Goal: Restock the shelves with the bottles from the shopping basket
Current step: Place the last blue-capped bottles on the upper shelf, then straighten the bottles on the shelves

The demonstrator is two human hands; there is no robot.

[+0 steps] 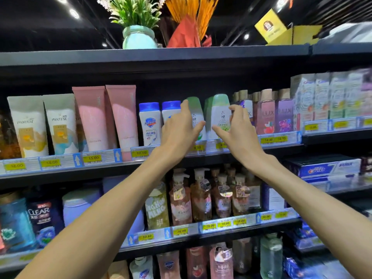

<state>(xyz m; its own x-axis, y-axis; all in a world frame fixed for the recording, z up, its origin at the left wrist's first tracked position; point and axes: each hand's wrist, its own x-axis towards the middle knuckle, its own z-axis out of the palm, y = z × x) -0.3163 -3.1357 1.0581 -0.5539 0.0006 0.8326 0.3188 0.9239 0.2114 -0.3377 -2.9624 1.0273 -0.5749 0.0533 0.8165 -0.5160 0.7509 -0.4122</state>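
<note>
Two white bottles with green caps stand side by side on the upper shelf (237,153). My left hand (179,127) reaches up in front of the left green-capped bottle (196,111), fingers spread, thumb near its right side. My right hand (238,127) is raised at the right green-capped bottle (220,115), fingers extended along its right edge and thumb pointing left below its label. I cannot tell whether either hand touches its bottle. The shopping basket is out of view.
Blue-capped white bottles (150,123) and pink tubes (122,117) stand left of the hands, LUX bottles (265,115) right. A lower shelf holds pump bottles (201,198). A potted plant (138,37) and a yellow box (281,29) sit on top.
</note>
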